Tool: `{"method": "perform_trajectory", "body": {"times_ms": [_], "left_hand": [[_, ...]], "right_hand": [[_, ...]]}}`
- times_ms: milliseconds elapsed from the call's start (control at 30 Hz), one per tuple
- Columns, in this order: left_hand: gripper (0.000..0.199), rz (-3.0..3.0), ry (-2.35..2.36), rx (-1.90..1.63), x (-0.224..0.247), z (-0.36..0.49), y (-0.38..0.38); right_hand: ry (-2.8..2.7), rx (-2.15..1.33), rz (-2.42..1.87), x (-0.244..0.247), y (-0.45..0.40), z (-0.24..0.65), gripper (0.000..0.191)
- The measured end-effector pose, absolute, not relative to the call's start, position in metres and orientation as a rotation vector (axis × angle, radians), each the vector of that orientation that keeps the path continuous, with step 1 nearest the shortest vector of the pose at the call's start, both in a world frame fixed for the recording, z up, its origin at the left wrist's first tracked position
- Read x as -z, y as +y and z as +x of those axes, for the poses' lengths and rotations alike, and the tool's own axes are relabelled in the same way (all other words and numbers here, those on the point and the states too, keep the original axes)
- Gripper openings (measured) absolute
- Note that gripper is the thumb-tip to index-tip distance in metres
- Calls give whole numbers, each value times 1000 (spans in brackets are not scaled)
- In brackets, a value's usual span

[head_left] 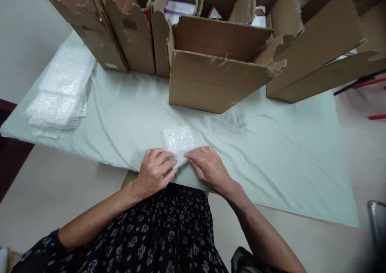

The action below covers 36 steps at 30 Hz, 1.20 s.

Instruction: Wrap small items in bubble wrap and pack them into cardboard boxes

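Observation:
A small piece of clear bubble wrap (178, 138) lies on the pale green cloth near the table's front edge. At its lower left corner my left hand (155, 169) has its fingers bent around the edge, thumb below. My right hand (208, 166) pinches the lower right edge between thumb and fingertips. The edge nearest me looks raised or folded between the two hands. Whether anything is inside the wrap cannot be made out.
A stack of bubble wrap sheets (60, 88) lies at the table's left. Several open cardboard boxes stand along the back, one box (211, 84) further forward at centre. The cloth (289, 160) is wrinkled on the right. A metal chair part (378, 220) shows at far right.

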<state>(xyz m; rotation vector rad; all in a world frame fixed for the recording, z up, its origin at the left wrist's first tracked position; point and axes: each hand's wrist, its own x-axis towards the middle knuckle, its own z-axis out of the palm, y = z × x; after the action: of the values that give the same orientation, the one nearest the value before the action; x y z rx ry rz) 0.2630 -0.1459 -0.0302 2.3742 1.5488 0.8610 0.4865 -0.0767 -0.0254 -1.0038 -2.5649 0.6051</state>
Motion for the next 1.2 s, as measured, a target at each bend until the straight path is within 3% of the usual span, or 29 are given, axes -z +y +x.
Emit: {"method": "perform_trajectory", "body": {"times_ms": [100,200,400,533,667,767,867,967,1067,1200], "left_hand": [[14,2147,1587,-879,33,262,-137],[19,1907,1703,-900,35,261,-127],[26,1815,1786,-903,35,262,-115],[34,1396,1746,-1047,27,258,-123],[44,814,1387,-1091,20,260,-136],[39,670,1125,-1141,19,269,-137],[30,686,1090,-1171,17,273,-132],[24,881,1183,-1045,7,271,-128],[17,1209,1179,-874,-4,272,-128],[16,1441,1238,-784,-6,279,-128]], "right_hand": [[-2485,-680,-1099,24,-70,482,28],[-2336,-476,-1193,23,-74,477,25],[-2535,-250,-949,31,-84,470,23],[-2448,-364,-1048,38,-72,463,23],[-2144,-619,-1156,33,-76,454,23],[-2042,-867,-1151,24,-90,447,23],[-2009,-861,-1207,14,-98,451,22],[-1967,-806,-1272,1,-92,465,41],[-1993,-1083,-1178,-12,-82,477,67],[-2175,-1239,-1164,-24,-77,479,31]]}}
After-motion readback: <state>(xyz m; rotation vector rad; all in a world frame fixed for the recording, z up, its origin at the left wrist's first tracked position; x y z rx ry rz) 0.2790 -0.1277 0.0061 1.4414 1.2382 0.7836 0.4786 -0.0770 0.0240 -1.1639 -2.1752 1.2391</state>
